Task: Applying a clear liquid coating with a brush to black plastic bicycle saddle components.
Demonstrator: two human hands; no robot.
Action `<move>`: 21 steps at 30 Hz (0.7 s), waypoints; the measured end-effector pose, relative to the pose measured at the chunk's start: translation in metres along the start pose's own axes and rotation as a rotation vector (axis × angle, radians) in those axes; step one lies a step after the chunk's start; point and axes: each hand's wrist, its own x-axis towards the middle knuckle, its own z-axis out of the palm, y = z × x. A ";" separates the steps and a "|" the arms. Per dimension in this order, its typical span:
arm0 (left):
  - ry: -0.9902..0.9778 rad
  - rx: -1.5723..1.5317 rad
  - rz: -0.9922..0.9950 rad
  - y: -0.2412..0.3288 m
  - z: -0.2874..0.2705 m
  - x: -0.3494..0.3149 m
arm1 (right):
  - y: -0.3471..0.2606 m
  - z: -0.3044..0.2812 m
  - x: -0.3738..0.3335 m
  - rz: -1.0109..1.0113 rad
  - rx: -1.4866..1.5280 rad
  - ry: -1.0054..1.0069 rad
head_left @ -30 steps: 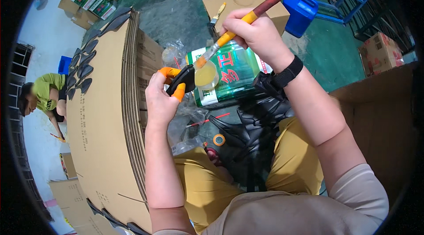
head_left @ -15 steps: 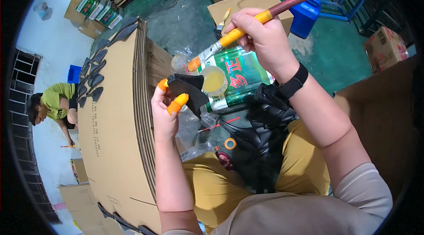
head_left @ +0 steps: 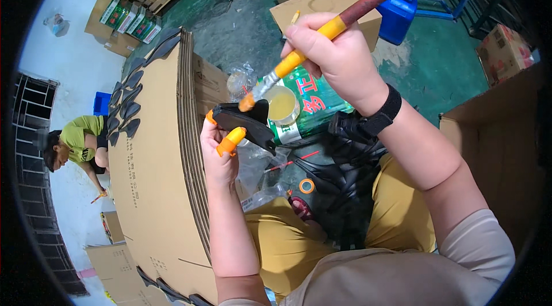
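My left hand [head_left: 221, 151], with orange finger cots on the thumb and a finger, grips a black curved piece [head_left: 244, 122] of flexible-looking material. Closed around the yellow part of a paintbrush [head_left: 290, 63] is my right hand [head_left: 339, 56], which wears a black wrist strap [head_left: 384, 113]. The brush's orange-stained bristles are at the upper edge of the black piece; I cannot tell whether they touch it. Just right of the piece, a cup of yellowish liquid [head_left: 283, 105] stands on or against a green metal can [head_left: 322, 96].
Stacked cardboard [head_left: 155, 151] at left carries several black pieces [head_left: 123, 102]. More black pieces [head_left: 336, 176] lie by my legs, near an orange tape roll [head_left: 306, 186]. Beyond are cardboard boxes [head_left: 325, 10] and a blue jerrycan [head_left: 397, 16]. Another person [head_left: 80, 142] crouches at far left.
My right hand has brought the brush down and left, from above the cup to the black piece's edge. My left hand has tilted the piece, showing more of its broad side.
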 end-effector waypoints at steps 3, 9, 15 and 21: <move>0.004 0.034 -0.017 0.002 -0.005 0.000 | -0.002 0.012 -0.002 0.023 0.104 0.010; 0.024 0.156 0.001 -0.022 0.008 0.016 | 0.015 -0.023 -0.002 -0.084 0.024 0.062; 0.207 0.328 0.123 -0.011 -0.032 0.004 | 0.026 0.009 0.006 -0.092 0.131 0.053; 0.017 0.087 -0.072 -0.012 -0.008 0.001 | 0.023 -0.026 -0.018 0.089 0.245 0.054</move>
